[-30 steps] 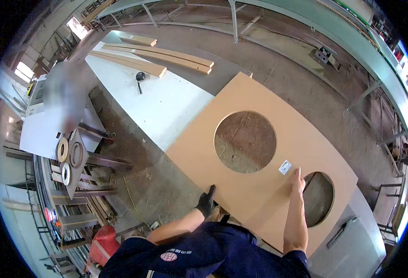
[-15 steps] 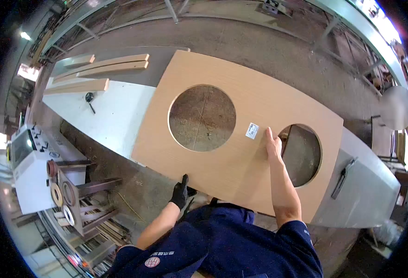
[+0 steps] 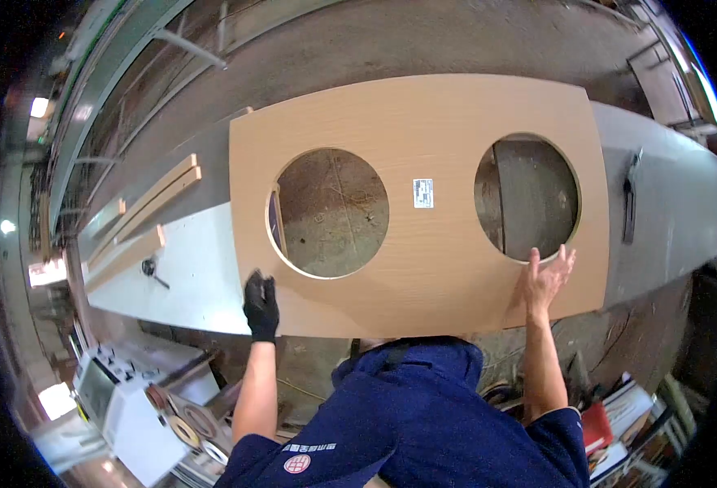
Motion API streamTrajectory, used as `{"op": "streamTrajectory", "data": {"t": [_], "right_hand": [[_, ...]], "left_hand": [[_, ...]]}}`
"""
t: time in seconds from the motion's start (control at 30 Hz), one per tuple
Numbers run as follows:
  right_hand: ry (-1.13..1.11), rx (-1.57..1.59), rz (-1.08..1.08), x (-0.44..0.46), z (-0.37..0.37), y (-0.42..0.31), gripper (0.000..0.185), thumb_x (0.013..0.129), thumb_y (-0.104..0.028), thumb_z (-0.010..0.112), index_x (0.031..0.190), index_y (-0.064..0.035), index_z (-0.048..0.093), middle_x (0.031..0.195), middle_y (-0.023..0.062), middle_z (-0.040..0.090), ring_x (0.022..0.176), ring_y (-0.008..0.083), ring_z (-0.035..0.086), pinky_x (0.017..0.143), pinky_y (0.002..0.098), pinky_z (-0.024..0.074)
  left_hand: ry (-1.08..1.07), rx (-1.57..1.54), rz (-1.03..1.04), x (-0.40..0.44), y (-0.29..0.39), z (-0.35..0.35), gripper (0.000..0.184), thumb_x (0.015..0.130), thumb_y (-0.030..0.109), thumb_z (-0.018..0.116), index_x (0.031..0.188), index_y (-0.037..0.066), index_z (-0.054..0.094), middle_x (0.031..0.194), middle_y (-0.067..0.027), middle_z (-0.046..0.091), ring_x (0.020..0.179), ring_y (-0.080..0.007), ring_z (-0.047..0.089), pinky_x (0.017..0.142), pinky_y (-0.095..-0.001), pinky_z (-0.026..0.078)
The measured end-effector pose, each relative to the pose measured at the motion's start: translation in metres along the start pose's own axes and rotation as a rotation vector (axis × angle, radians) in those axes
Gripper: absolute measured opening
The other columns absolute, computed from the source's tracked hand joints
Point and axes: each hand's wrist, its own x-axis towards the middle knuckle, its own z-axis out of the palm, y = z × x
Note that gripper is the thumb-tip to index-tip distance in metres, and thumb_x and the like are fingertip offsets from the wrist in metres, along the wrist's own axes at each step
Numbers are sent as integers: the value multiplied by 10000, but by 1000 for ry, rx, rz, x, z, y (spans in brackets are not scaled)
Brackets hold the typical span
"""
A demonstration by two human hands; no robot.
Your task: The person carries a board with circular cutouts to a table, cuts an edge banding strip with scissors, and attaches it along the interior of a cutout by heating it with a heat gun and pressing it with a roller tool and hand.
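A wood-coloured panel (image 3: 431,289) with two large round cutouts lies in front of me, a white printed label (image 3: 422,193) between the holes. My left hand (image 3: 261,305), in a black glove, is at the panel's near left corner, fingers pointing forward and slightly apart. Bare and spread, my right hand (image 3: 547,281) lies on the panel at the near rim of the right cutout. Nothing is visibly held in either hand. Whether the left fingertips press on the panel is unclear.
Wooden strips (image 3: 147,203) and a small black round tool with a handle (image 3: 148,266) lie on a white surface (image 3: 200,281) at left. A dark long-handled tool (image 3: 630,199) rests on the grey surface (image 3: 671,195) at right. Tape rolls (image 3: 183,431) hang near a white machine (image 3: 135,415).
The panel has turned anticlockwise and now lies nearly square to me. My right hand has moved from beside the label to the right cutout's near rim; my left hand has shifted left.
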Motion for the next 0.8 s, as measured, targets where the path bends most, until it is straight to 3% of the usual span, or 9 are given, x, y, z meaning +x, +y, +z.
{"op": "streamTrajectory", "data": {"t": [0.13,0.17,0.27,0.43,0.8], "right_hand": [[-40,-79,174,-20,8,11,806,982,-556,528,1515,8,311,1582,268,275,1493,403,218,1219,512,185],[-15,-120,191,-21,13,9,819,984,-578,499,1518,11,302,1592,250,271,1499,378,218,1227,504,163],[38,-175,217,-23,27,3,817,995,-597,451,1520,11,300,1592,243,276,1502,371,213,1232,489,154],[26,-207,242,-21,28,1,791,1011,-586,412,1525,3,293,1598,211,283,1505,348,218,1235,481,154],[38,-212,245,-19,27,-2,723,1006,-490,471,1524,-15,302,1595,202,291,1505,346,224,1237,481,160]], "left_hand": [[67,119,44,115,-34,20,576,1003,361,598,1383,-55,481,1407,-290,512,1323,-400,488,1103,-442,399],[100,174,141,139,-51,28,615,1010,374,577,1407,-78,446,1418,-324,483,1337,-430,457,1121,-450,373],[77,178,163,174,-63,49,674,1006,402,565,1441,-88,405,1453,-318,457,1371,-430,429,1150,-456,341],[45,265,95,172,-60,53,706,1010,441,537,1466,-76,384,1488,-296,435,1393,-416,410,1165,-451,323],[20,324,72,174,-62,56,684,1028,441,494,1491,-46,367,1514,-273,416,1406,-401,398,1162,-451,321]]}}
